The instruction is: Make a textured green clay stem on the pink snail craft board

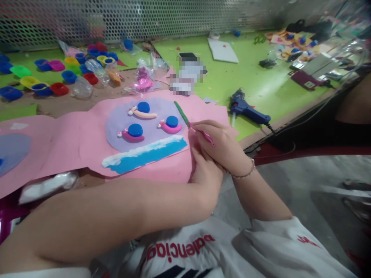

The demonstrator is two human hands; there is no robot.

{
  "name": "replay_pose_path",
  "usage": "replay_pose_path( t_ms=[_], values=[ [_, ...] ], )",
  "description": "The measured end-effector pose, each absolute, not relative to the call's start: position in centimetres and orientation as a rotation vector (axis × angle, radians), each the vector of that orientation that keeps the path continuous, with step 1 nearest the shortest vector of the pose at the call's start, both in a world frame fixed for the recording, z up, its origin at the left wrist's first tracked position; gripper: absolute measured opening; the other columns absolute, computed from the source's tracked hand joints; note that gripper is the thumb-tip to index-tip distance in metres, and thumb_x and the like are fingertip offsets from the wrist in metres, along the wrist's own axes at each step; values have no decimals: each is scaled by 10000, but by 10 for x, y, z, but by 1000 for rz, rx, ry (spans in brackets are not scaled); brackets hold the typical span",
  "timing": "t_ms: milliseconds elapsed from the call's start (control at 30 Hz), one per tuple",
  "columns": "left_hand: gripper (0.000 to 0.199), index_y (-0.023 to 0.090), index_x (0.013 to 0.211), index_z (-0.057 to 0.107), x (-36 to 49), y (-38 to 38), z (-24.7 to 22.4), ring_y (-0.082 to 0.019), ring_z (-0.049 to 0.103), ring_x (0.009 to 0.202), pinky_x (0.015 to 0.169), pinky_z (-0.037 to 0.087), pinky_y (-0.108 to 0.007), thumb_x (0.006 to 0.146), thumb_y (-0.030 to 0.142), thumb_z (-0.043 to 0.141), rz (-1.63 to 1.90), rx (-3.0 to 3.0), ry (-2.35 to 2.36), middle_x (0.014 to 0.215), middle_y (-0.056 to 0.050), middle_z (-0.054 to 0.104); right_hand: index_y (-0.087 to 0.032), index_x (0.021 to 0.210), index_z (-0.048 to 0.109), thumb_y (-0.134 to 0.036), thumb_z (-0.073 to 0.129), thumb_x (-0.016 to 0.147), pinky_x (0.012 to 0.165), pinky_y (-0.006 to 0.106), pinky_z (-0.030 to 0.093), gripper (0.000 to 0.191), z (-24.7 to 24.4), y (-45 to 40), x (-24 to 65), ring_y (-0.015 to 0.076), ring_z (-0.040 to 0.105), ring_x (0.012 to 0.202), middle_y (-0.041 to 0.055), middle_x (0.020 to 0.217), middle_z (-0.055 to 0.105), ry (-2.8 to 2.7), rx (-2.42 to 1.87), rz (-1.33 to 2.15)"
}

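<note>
My right hand (222,143) pinches a thin pink tool (208,138), its tip at the lower end of a green strip (182,114) on the pink sheet (162,170). Under and beside it, my left hand (207,170) rests at the sheet's right part; its fingers are mostly hidden. A lilac oval (116,127) on the sheet carries three snail-like figures with blue shells, one peach (145,114) and two pink (171,125). Below them lies a blue strip (147,156) with a white upper edge.
A blue glue gun (249,110) lies right of the sheet on the green table (278,92). Several coloured cups (59,88) and plastic bags stand at the back left. Behind the sheet are a phone (188,57) and a white board (223,51). A perforated metal panel (116,23) borders the back.
</note>
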State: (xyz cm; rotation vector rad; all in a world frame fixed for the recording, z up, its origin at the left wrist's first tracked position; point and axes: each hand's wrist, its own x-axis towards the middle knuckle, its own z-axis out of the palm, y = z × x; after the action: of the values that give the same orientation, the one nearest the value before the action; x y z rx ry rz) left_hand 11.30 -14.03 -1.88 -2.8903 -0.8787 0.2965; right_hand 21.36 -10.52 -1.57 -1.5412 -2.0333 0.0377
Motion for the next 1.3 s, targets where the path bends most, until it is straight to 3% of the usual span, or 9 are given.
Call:
replay_pose_path(
  t_ms=[300,533,933,1300],
  values=[
    [623,96,1445,367,115,-144,-22,-421,355,1355,1086,329,-594,866,246,541,291,-2857,-904,1471,-226,388,-155,921,686,-67,475,837,868,349,555,243,-16,-105,214,190,665,939,90,1024,711,-2062,-1518,4],
    [540,127,1420,425,114,-142,-21,-404,376,1348,1081,335,-606,885,179,474,313,-2862,-906,1444,-177,451,-150,952,688,-86,521,838,824,338,568,212,-19,-106,217,195,674,938,101,1019,721,-1994,-1484,-108],
    [638,133,1448,369,116,-140,-16,-420,303,1382,1098,290,-619,872,317,572,392,-2926,-906,1479,-194,391,-155,960,677,-79,484,854,874,356,553,233,-17,-106,215,192,660,959,91,1045,705,-2033,-1514,25],
    [580,106,1435,384,117,-138,-12,-406,316,1376,1101,305,-596,888,233,526,382,-2927,-945,1470,-205,394,-156,970,680,-88,455,868,900,375,543,256,-17,-105,215,200,648,978,100,1060,691,-2040,-1517,62]
  ],
)
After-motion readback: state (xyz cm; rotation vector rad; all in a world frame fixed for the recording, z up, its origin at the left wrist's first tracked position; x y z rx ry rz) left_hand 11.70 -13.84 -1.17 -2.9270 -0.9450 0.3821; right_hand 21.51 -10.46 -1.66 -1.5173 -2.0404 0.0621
